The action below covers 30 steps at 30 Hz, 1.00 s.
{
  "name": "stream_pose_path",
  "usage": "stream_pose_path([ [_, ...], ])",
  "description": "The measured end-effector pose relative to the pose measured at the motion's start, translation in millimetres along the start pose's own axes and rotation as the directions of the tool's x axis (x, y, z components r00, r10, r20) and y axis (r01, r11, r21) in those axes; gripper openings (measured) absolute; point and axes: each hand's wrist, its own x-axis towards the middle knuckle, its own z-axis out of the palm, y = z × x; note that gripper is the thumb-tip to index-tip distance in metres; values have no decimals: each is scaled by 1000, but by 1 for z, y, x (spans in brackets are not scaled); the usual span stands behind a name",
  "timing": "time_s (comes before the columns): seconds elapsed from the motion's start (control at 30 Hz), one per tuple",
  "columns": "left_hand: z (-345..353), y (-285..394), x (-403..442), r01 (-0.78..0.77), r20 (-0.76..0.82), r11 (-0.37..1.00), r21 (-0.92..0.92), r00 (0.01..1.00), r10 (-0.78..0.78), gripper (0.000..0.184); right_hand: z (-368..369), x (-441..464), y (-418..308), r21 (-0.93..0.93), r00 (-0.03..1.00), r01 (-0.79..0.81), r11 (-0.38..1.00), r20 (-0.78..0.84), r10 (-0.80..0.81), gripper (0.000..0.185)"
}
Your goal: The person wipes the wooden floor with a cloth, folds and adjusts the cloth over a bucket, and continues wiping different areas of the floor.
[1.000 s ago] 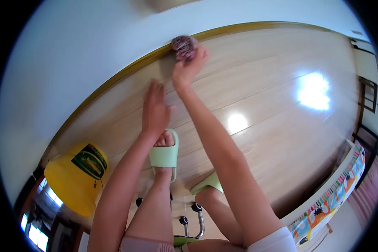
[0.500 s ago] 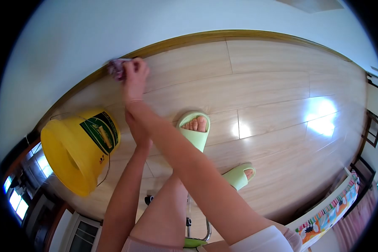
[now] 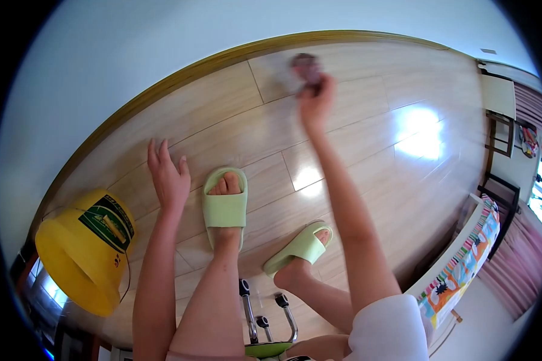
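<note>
Right grip (image 3: 317,107): bunched cloth (image 3: 307,68) | left grip (image 3: 170,180): spread | yellow bucket (image 3: 102,265): beside left forearm (image 3: 156,259)

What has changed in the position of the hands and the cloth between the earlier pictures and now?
The right hand has carried the cloth rightward from beside the bucket and off the baseboard, onto or just over the floor. The left hand, under the right arm a moment ago, is clear of it. Nothing was let go; bucket and feet stayed put.
</note>
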Motion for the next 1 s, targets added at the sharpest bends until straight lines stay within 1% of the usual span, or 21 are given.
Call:
stream_pose_path([
  [0.07,5,3,9,-55,18,998,-4,998,55,60,-67,68,49,-207,990,19,978,-131,-46,30],
  [0.1,6,4,11,-83,30,997,-4,996,83,61,-91,95,54,-291,982,-51,955,-189,-5,30],
  [0.17,8,4,16,-75,71,997,7,995,74,68,-118,140,72,-489,958,-213,846,-274,83,35],
  [0.2,9,6,19,-72,89,997,15,994,70,72,-125,157,84,-506,961,-185,843,-271,48,44],
  [0.27,6,12,21,-33,140,997,65,990,23,80,-119,174,88,-565,940,-337,753,-245,238,54],
  [0.33,6,16,25,-23,171,994,111,985,4,86,-88,164,52,-565,906,-421,710,-213,367,58],
  [0.4,6,19,25,-44,199,988,150,980,13,92,-45,147,39,-642,937,-325,694,-118,330,52],
  [0.47,14,14,23,-66,192,982,178,981,31,93,-18,101,4,-565,997,-58,823,15,80,45],
  [0.5,16,14,22,-80,189,978,192,981,43,94,-6,79,-4,-449,995,52,892,100,-7,40],
  [0.53,16,17,25,-56,205,977,208,979,12,94,8,56,-28,-445,979,29,895,192,63,35],
  [0.57,18,22,29,-31,220,974,223,975,-19,94,25,28,-41,-338,958,63,939,284,38,29],
  [0.6,17,26,29,-10,240,971,240,970,-50,94,37,1,-73,-270,930,51,961,364,53,35],
  [0.63,16,28,30,-25,244,969,244,969,-37,92,58,-26,-86,-290,898,125,949,440,16,33],
  [0.67,16,28,31,-37,243,968,250,970,-25,91,79,-49,-88,-115,861,212,970,492,-130,33],
  [0.73,21,21,35,-107,253,953,282,967,33,90,107,-88,-126,-135,888,236,962,432,-156,24],
  [0.8,25,15,40,-206,270,919,335,956,115,91,115,-99,-139,-86,849,241,967,501,-168,35],
  [0.83,20,15,37,-156,262,939,306,962,75,91,118,-104,-143,-58,826,243,968,536,-175,41],
  [0.9,13,24,32,-54,245,970,236,969,-5,91,112,-87,-119,77,821,287,955,494,-287,42],
  [0.93,14,24,32,-62,239,968,242,971,2,91,101,-70,-102,142,817,313,939,464,-343,42],
  [0.97,14,22,31,-66,234,966,249,972,6,91,70,-40,-97,164,813,314,935,462,-354,42],
  [1.0,13,21,29,-69,232,964,258,973,8,91,49,-18,-68,93,853,353,931,376,-361,45],
])
